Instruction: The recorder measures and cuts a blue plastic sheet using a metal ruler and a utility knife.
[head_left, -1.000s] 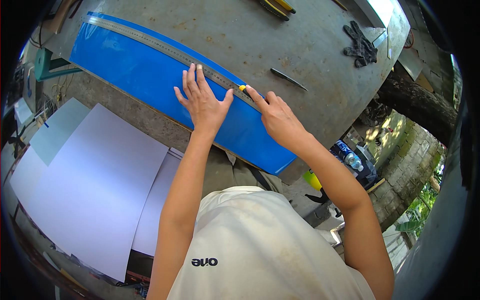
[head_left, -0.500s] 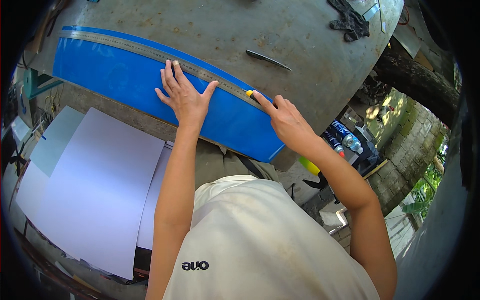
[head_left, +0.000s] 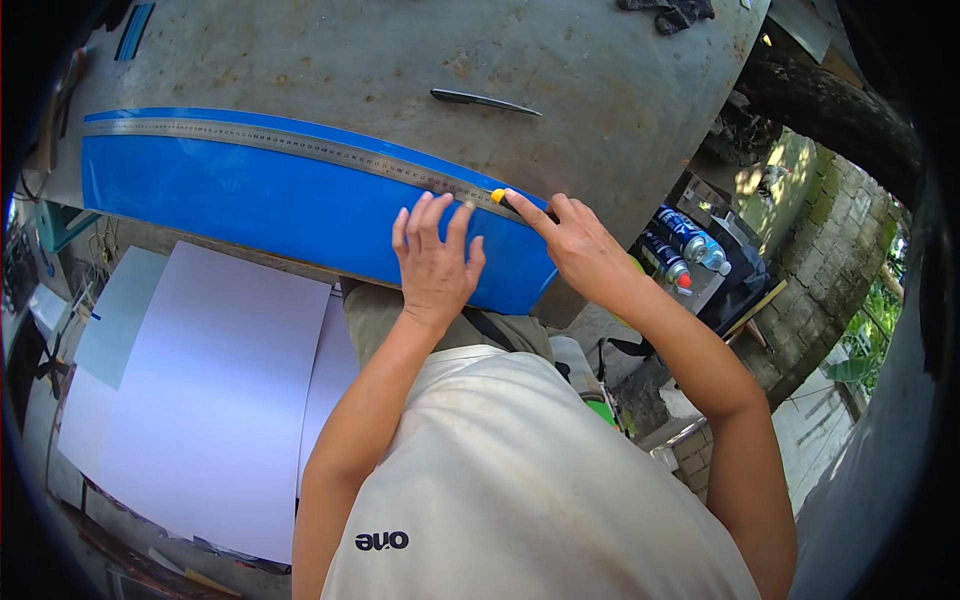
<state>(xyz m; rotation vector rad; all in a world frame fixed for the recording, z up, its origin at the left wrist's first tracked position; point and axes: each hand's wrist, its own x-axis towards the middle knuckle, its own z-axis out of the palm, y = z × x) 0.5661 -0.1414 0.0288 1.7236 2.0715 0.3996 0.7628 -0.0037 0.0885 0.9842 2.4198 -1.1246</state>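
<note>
A long blue sheet [head_left: 250, 185] lies across the near part of the metal table, with a steel ruler [head_left: 300, 150] along its far side. My right hand [head_left: 585, 250] is closed around a utility knife [head_left: 499, 197] with a yellow front and dark body. Its tip is at the ruler's far edge near the sheet's right end, and my index finger stretches along it. My left hand [head_left: 437, 260] is over the sheet left of the knife, fingers spread and bent, fingertips near the ruler's near edge. Whether they press down I cannot tell. Nothing is in that hand.
A slim dark pointed tool [head_left: 485, 101] lies on the metal table [head_left: 350, 60] beyond the sheet. Dark gloves [head_left: 680, 14] rest at the far edge. White sheets [head_left: 210, 400] are stacked at the lower left. Spray cans [head_left: 680, 232] and a bottle stand right of the table.
My left hand has slid right along the ruler, off its earlier hold and closer to the knife. My right hand stays at about the same part of the ruler. The view has shifted.
</note>
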